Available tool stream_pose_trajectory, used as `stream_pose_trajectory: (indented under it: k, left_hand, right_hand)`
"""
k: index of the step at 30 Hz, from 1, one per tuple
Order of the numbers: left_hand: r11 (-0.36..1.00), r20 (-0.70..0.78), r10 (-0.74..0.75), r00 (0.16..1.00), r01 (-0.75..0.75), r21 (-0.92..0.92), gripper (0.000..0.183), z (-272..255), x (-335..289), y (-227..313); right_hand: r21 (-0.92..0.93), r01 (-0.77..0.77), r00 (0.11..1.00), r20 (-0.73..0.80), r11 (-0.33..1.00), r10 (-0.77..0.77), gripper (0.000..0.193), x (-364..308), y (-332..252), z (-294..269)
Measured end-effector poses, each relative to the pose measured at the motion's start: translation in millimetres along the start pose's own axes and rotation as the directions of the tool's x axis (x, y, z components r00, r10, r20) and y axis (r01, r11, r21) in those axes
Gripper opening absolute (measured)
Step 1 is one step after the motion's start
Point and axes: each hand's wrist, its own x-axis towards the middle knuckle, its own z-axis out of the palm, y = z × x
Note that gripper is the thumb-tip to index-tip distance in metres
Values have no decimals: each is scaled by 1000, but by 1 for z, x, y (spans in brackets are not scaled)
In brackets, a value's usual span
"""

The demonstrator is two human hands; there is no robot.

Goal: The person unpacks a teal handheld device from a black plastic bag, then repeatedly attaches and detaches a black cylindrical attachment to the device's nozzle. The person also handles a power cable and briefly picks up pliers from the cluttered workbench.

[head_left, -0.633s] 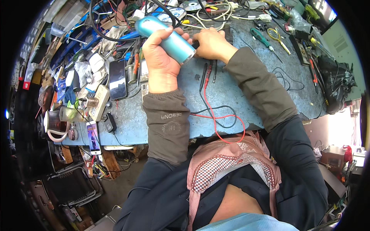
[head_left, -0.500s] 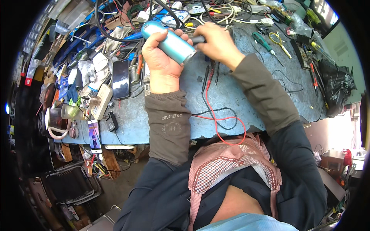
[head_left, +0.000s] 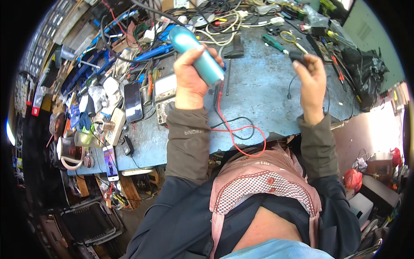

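Observation:
My left hand (head_left: pixel 191 77) is wrapped round a shiny teal cylinder-shaped housing (head_left: pixel 196 56) with a rounded far end. It is held tilted above the bench. To the right, apart from it, my right hand (head_left: pixel 313 84) pinches a short dark grey piece (head_left: pixel 296 56), partly hidden by the fingers; its exact kind I cannot make out. Below the housing, red and black test leads (head_left: pixel 233 129) run over the blue bench to its front edge. A black angled part (head_left: pixel 235 48) lies on the bench between my hands.
On the left lie a dark phone (head_left: pixel 133 102), a meter with a pale screen (head_left: pixel 165 86), a lit phone (head_left: pixel 110 163) and a glass jug (head_left: pixel 69 149). At the far right are a green screwdriver (head_left: pixel 274 43), yellow-handled scissors (head_left: pixel 290 37) and a black bag (head_left: pixel 366 73). Tangled cables crowd the back.
My right hand has moved right, away from the teal housing, carrying the dark grey piece. The housing has shifted slightly right in my left hand. The black angled part has come into sight.

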Motion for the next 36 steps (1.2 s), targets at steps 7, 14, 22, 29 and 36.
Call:
stream_pose_trajectory:
  k: [7,14,22,29,36]
  left_hand:
    - [884,327,-34,945,-124,452,54,38,-18,-65]
    - [797,390,-226,893,-60,600,58,61,-41,-99]
    - [875,357,-272,894,76,478,49,60,-39,-112]
    - [858,282,-248,927,75,508,64,48,-30,-116]
    - [848,246,-299,922,138,512,71,40,-25,-120]
  right_hand:
    - [-280,-45,999,0,959,47,11,-51,38,-33]
    - [-656,232,972,122,718,-202,21,-48,27,-15]
    - [-571,226,958,276,789,-75,19,-51,27,-6]
    - [-556,214,953,301,803,-45,17,-53,23,-3]
    - [-572,237,946,321,786,-52,17,-52,22,-5]
